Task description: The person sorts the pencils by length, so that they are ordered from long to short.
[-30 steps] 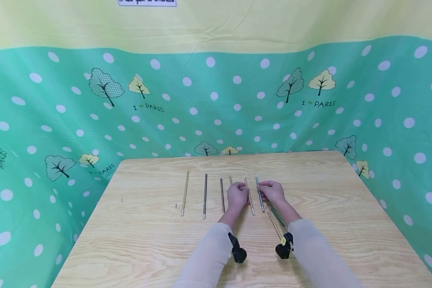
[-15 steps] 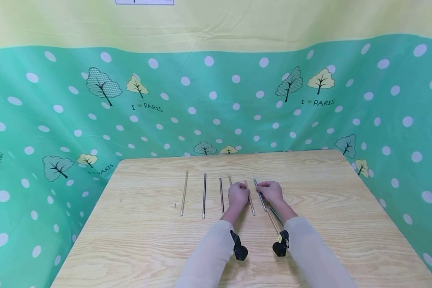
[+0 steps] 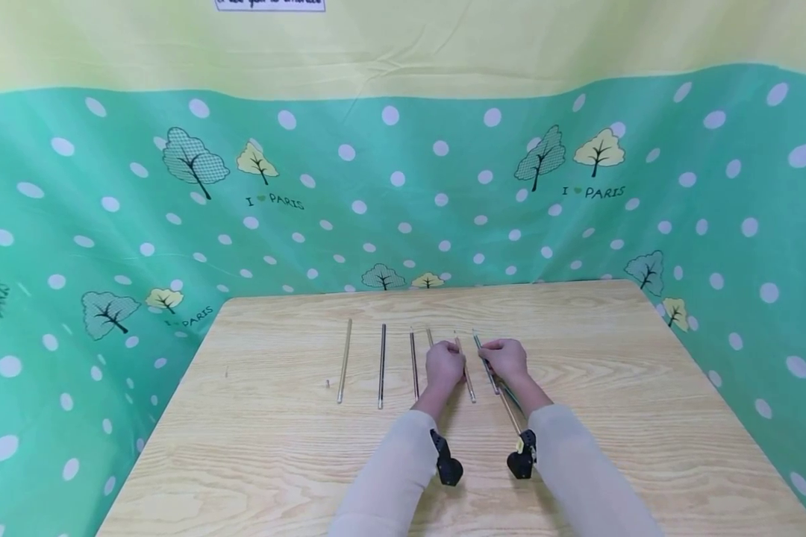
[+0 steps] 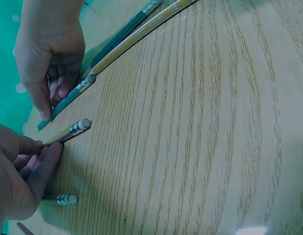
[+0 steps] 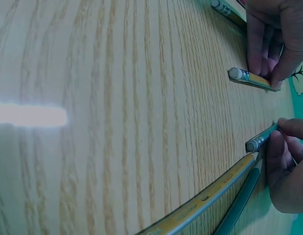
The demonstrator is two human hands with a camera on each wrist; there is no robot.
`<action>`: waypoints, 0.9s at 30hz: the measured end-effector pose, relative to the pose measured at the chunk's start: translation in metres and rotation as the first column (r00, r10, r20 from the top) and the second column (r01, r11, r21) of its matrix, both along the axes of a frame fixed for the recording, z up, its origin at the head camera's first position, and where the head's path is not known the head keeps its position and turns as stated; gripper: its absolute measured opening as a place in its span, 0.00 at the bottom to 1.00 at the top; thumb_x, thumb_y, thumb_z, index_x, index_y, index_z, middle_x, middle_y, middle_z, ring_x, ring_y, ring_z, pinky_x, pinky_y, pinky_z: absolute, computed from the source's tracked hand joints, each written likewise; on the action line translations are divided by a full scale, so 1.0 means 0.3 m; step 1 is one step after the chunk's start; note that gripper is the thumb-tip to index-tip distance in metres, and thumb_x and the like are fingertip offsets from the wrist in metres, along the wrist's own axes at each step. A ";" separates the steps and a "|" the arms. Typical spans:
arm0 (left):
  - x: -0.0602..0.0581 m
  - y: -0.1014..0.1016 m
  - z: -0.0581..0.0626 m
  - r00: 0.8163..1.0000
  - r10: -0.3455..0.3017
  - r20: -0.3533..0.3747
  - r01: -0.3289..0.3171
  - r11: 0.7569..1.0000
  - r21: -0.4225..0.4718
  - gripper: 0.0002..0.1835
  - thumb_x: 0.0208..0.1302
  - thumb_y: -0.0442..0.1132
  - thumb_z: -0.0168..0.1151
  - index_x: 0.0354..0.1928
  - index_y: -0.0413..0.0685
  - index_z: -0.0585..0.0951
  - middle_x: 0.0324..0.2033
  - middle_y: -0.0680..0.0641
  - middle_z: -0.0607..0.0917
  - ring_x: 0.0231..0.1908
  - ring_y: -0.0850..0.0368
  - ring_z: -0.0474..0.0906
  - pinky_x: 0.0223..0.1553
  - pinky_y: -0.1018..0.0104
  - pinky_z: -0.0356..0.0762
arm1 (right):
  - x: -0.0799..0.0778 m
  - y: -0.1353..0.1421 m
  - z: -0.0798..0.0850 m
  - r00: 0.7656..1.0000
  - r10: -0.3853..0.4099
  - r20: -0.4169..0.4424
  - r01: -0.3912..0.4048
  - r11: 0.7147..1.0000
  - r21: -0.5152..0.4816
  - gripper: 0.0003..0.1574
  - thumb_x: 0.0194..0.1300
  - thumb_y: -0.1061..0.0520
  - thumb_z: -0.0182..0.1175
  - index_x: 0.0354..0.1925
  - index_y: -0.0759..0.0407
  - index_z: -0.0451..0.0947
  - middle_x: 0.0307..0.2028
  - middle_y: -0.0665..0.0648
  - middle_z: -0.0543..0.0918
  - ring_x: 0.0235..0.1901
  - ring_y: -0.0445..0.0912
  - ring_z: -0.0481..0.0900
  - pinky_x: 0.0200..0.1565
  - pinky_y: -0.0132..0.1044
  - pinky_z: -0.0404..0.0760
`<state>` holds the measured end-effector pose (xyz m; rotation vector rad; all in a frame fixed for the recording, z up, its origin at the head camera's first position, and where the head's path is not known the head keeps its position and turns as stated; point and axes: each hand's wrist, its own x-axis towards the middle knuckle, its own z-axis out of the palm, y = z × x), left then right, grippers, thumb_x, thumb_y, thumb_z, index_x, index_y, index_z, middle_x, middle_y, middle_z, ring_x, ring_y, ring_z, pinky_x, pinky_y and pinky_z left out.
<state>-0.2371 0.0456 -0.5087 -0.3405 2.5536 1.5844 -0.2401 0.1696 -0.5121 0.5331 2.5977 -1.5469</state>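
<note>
In the head view my left hand pinches a yellow pencil with an eraser end toward me. Thumb and finger of this hand meet on its barrel in the left wrist view. To its right, my right hand pinches a green pencil, which slants with its tip away and to the left. The green pencil's eraser end lies at the tip of another yellow pencil. A second green pencil lies beside that one, partly hidden under the right forearm in the head view.
Left of the hands, a tan pencil, a black pencil and a dark pencil lie roughly parallel. One more pencil is mostly covered by the left hand. A tiny piece rests on the wooden table. Green patterned cloth surrounds the table.
The green pencil in my right hand has turned slightly, its far tip swinging left and its eraser end right. My left hand has hardly moved.
</note>
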 end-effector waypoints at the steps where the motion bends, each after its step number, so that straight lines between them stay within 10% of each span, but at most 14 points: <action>1: 0.001 -0.001 0.001 1.000 0.000 0.000 0.000 1.000 -0.004 0.11 0.57 0.29 0.58 0.43 0.39 0.80 0.34 0.42 0.86 0.13 0.59 0.78 0.13 0.75 0.76 | 0.000 -0.002 0.001 1.000 0.002 0.002 -0.002 1.000 0.003 0.14 0.61 0.57 0.60 0.41 0.66 0.81 0.24 0.56 0.81 0.18 0.40 0.74 0.20 0.28 0.76; 27: 0.001 -0.007 -0.006 1.000 -0.007 -0.018 0.007 1.000 -0.019 0.11 0.56 0.31 0.62 0.42 0.41 0.81 0.36 0.45 0.85 0.16 0.61 0.77 0.19 0.74 0.77 | 0.005 -0.015 0.004 1.000 -0.003 0.001 0.003 1.000 0.021 0.15 0.62 0.55 0.58 0.42 0.65 0.81 0.26 0.56 0.81 0.19 0.41 0.75 0.21 0.29 0.77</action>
